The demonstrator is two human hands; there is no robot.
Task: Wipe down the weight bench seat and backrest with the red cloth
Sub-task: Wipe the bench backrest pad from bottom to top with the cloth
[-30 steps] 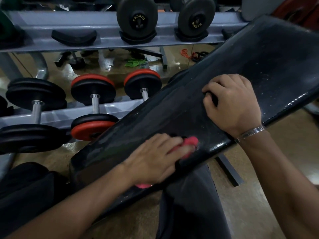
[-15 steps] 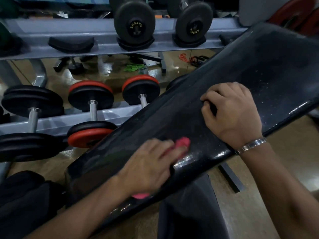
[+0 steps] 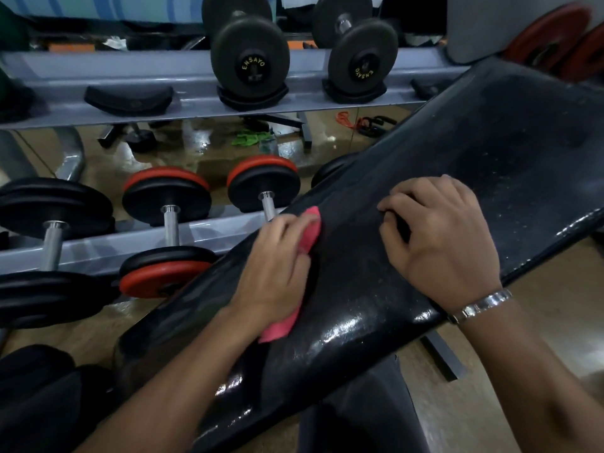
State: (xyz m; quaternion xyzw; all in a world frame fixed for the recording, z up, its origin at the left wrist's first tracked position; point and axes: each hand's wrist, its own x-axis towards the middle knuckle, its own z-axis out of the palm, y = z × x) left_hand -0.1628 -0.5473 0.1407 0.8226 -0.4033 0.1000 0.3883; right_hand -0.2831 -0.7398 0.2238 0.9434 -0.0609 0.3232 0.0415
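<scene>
The black padded backrest (image 3: 490,165) of the weight bench slants from lower left up to upper right, its surface shiny and speckled. My left hand (image 3: 277,269) presses the red cloth (image 3: 309,232) flat on the pad near its far edge; the cloth shows above the fingers and below the palm. My right hand (image 3: 441,237) rests on the pad to the right, fingers curled and knuckles bent against the surface, a metal bracelet on the wrist. Nothing shows in it.
A grey dumbbell rack (image 3: 196,89) stands just behind the bench, with black dumbbells (image 3: 250,57) on top and red-and-black ones (image 3: 166,197) below. A black bench part (image 3: 362,416) sits under the pad. Red weight plates (image 3: 552,37) lean at upper right. Brown floor (image 3: 555,322) lies right.
My left hand has slid the red cloth up across the pad, from its near edge toward its far edge. The right hand has stayed in place.
</scene>
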